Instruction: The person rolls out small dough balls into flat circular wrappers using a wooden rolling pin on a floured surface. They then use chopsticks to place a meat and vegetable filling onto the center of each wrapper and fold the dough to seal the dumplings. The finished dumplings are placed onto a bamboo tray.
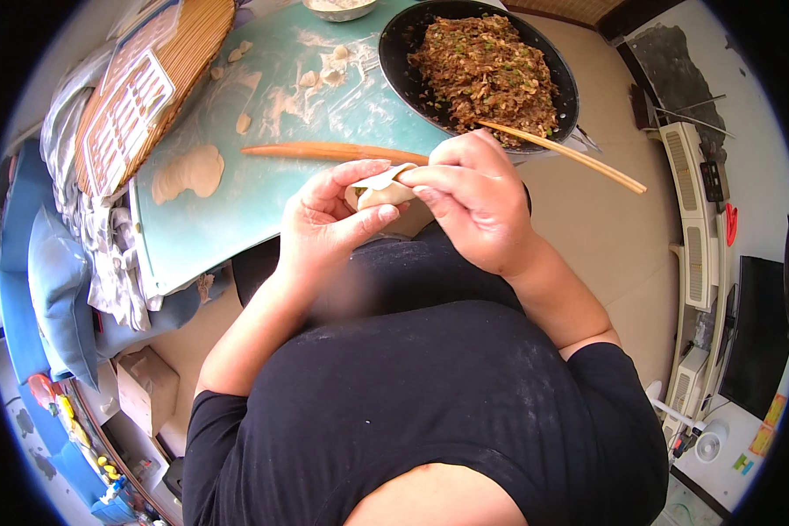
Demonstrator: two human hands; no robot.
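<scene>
A folded dumpling [382, 188] of pale dough is held between both hands above the table's near edge. My left hand [329, 210] is closed around its left side, thumb below and fingers above. The fingers of my right hand [479, 197] pinch the dough edge at its right end. Just beyond the hands lies a wooden rolling pin [298, 151], its right end hidden behind my right hand. At the far right stands a black pan [396, 54] of minced filling [486, 70]. A pair of chopsticks [579, 161] rests across the pan's near rim.
The green tabletop [210, 245] carries flour and several dough pieces [244, 123]. Overlapping round wrappers [188, 174] lie at its left. A round woven tray [171, 96] with a white rack leans at the far left. A metal bowl [340, 12] stands at the back.
</scene>
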